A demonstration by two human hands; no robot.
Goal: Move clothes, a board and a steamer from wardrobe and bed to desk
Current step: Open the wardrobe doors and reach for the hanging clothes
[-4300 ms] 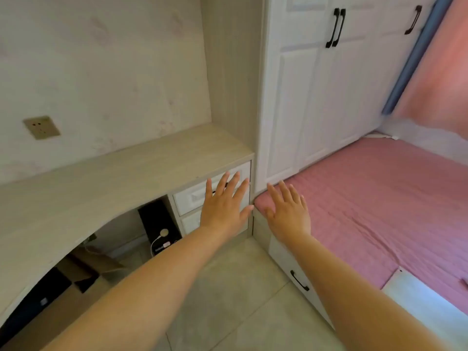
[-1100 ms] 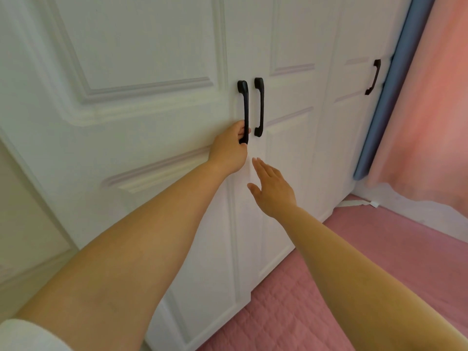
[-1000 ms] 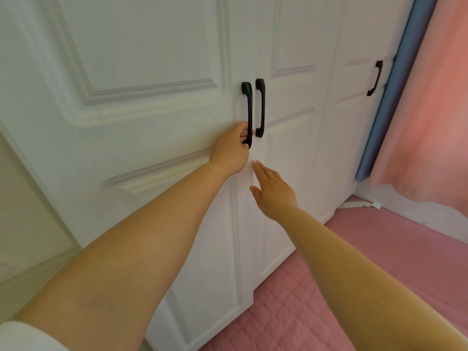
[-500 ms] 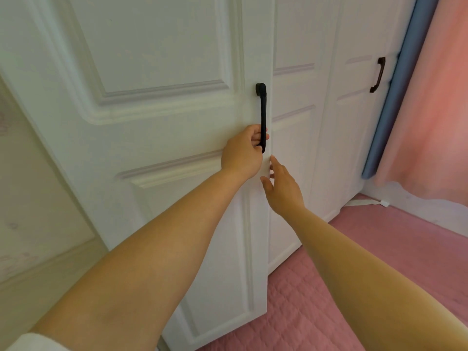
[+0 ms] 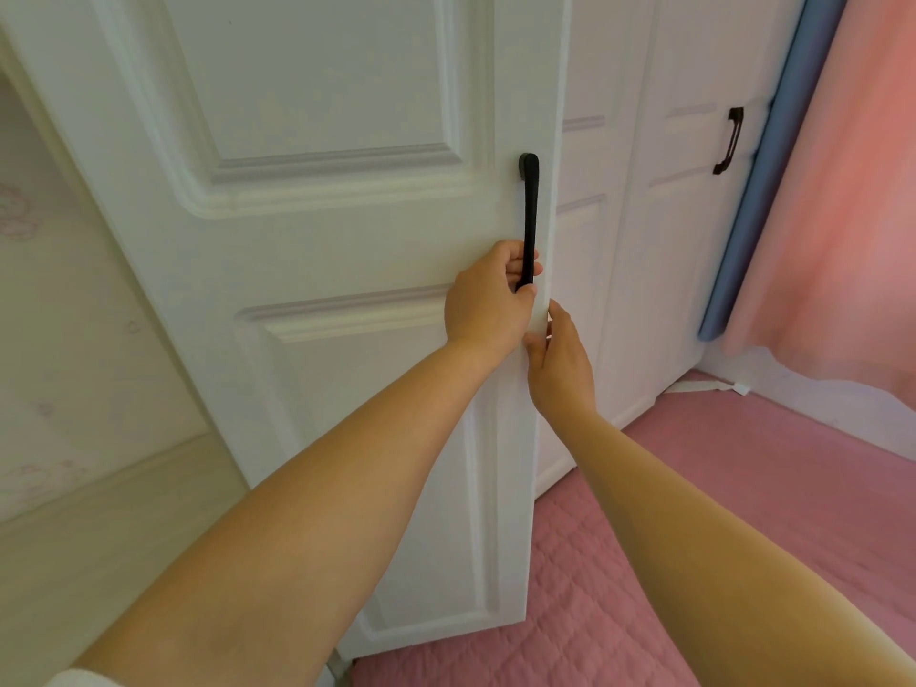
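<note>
My left hand point(image 5: 488, 297) is curled round the lower end of the black handle point(image 5: 529, 215) on the wardrobe door point(image 5: 317, 240), gripping it. My right hand point(image 5: 560, 361) sits just below and to the right of it, fingers fairly straight, thumb and fingertips touching the door's free edge, not clamped on anything that I can make out. The door stands swung out toward me, its edge ahead of the next door point(image 5: 585, 230).

The clothes, board and steamer I am after are not in sight; the open door hides whatever is behind it, and I cannot tell what the wardrobe holds. The desk is out of view too.

The door itself feels like a stiff, flat panel that should swing on its hinges with little effort, I judge. The slim handle is the sure place to pull; the painted edge under my right fingers looks smooth and would slip if I pulled there, so that hand is better for steadying.

Below my arms lies the pink quilted bed point(image 5: 743, 488), close under the door's bottom corner, which may brush the cover. Far to the right of my right hand hang a blue curtain point(image 5: 743, 230) and a pink curtain point(image 5: 842, 190), beside another door with its own dark handle point(image 5: 727, 140).
</note>
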